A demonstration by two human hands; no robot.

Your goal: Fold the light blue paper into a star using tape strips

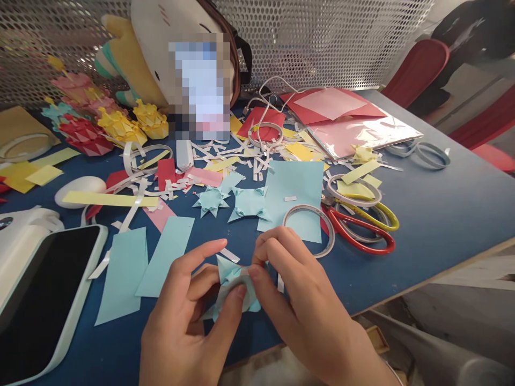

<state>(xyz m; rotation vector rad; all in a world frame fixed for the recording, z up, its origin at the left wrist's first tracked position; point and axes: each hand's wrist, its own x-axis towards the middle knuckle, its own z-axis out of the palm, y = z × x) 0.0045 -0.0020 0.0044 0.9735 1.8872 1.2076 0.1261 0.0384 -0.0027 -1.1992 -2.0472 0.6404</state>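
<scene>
Both my hands hold a light-blue folded paper piece point(229, 272) over the front of the table. My left hand point(193, 305) grips it from the left, thumb on its near face and index finger raised. On its right side, the thumb and fingers of my right hand point(289, 284) pinch the edge. Much of the piece is hidden behind my fingers. Just beyond lie a blue folded paper star point(211, 200) and a squarer blue folded piece point(249, 203) with pointed corners. Blue paper strips point(124, 273) lie left of my left hand.
Red-and-yellow-handled scissors point(362, 233) lie at right among rolls of tape point(309, 228). A phone point(44, 300) rests at left, near a white rounded object point(80, 191). Paper scraps, folded paper models point(120, 126), a plush bag point(151, 48) and red sheets point(341, 104) stand or lie behind.
</scene>
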